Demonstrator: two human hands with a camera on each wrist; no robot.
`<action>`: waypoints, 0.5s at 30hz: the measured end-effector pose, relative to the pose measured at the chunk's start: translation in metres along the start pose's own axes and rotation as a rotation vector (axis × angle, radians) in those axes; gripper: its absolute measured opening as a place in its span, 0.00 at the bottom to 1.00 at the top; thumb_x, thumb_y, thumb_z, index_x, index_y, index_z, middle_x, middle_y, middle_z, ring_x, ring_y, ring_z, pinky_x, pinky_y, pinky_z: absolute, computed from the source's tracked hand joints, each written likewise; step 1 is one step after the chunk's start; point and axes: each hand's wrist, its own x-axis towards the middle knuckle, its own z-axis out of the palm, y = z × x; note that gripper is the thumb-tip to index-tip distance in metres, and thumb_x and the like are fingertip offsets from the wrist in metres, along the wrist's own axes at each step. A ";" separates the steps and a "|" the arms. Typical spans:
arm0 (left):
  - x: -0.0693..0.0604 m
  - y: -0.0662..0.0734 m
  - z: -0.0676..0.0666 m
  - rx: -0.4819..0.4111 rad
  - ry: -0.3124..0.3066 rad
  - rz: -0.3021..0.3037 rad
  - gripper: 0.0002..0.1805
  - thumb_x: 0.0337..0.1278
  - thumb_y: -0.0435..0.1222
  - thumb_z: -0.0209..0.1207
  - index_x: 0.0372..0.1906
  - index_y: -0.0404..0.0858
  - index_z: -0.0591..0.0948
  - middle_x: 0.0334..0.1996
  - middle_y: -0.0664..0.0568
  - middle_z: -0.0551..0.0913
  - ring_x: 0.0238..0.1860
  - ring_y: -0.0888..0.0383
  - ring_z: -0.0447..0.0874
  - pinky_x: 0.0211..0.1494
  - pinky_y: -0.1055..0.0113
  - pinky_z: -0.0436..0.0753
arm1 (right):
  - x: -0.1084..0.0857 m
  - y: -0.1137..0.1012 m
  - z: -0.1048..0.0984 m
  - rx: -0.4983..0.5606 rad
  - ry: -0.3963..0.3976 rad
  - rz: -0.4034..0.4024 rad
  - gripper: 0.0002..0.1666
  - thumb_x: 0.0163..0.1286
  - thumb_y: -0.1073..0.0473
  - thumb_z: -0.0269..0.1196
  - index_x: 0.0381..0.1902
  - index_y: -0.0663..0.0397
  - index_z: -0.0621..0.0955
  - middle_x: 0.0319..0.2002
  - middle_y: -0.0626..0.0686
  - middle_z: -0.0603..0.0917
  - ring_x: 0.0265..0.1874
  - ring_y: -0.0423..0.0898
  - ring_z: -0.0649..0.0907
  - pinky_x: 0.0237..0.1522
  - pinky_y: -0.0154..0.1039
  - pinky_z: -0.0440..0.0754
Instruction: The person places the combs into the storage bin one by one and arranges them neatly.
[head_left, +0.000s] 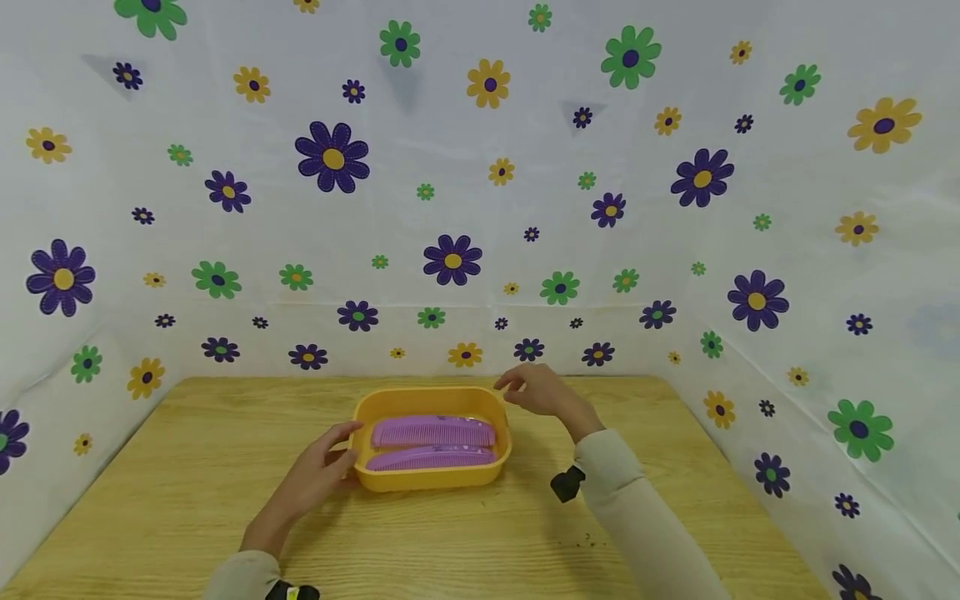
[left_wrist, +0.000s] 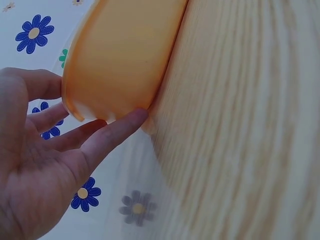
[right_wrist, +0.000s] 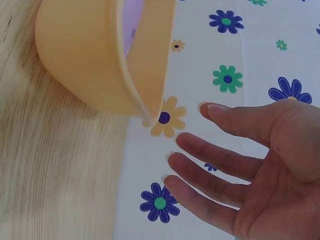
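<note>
A yellow plastic basket [head_left: 431, 478] sits on the wooden table, with two purple combs [head_left: 435, 432] lying one behind the other inside it. At its left end my left hand [head_left: 318, 468] touches the outer wall with outstretched fingers [left_wrist: 112, 137]. One fingertip reaches low on the basket wall [left_wrist: 125, 55], close to the tabletop. Just off the basket's far right corner, my right hand [head_left: 542, 389] hovers with nothing held. Its fingers [right_wrist: 215, 160] are loosely spread, apart from the rim in the right wrist view.
The light wooden table [head_left: 187, 467] is enclosed at the back and sides by a white flower-printed sheet [head_left: 420, 225]. Small dark specks [head_left: 588, 540] lie on the wood near the right forearm. Each sleeve has a dark device at the wrist.
</note>
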 end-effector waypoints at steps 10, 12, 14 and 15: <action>0.002 0.007 -0.009 0.010 -0.024 0.069 0.27 0.82 0.37 0.47 0.78 0.37 0.62 0.77 0.30 0.61 0.70 0.30 0.73 0.57 0.53 0.90 | -0.020 0.027 -0.009 -0.048 0.068 -0.010 0.22 0.76 0.63 0.60 0.66 0.60 0.79 0.65 0.67 0.80 0.63 0.66 0.81 0.66 0.60 0.81; 0.003 0.009 -0.014 0.051 -0.028 0.086 0.27 0.83 0.40 0.45 0.79 0.37 0.62 0.77 0.31 0.62 0.70 0.31 0.74 0.58 0.51 0.89 | -0.025 0.031 -0.009 -0.062 0.093 -0.020 0.24 0.77 0.63 0.59 0.68 0.63 0.76 0.67 0.67 0.78 0.67 0.67 0.78 0.71 0.62 0.76; 0.003 0.014 -0.020 0.145 -0.013 0.109 0.28 0.84 0.42 0.43 0.79 0.37 0.62 0.76 0.31 0.64 0.70 0.31 0.74 0.62 0.47 0.87 | -0.032 0.034 -0.010 -0.071 0.121 -0.020 0.26 0.78 0.62 0.59 0.70 0.65 0.73 0.69 0.69 0.76 0.70 0.68 0.74 0.73 0.64 0.72; 0.003 0.016 -0.024 0.199 -0.003 0.119 0.28 0.84 0.44 0.42 0.79 0.37 0.62 0.76 0.31 0.64 0.70 0.30 0.73 0.65 0.44 0.84 | -0.034 0.036 -0.009 -0.081 0.139 -0.020 0.28 0.78 0.62 0.58 0.72 0.66 0.71 0.70 0.70 0.74 0.70 0.69 0.73 0.73 0.65 0.71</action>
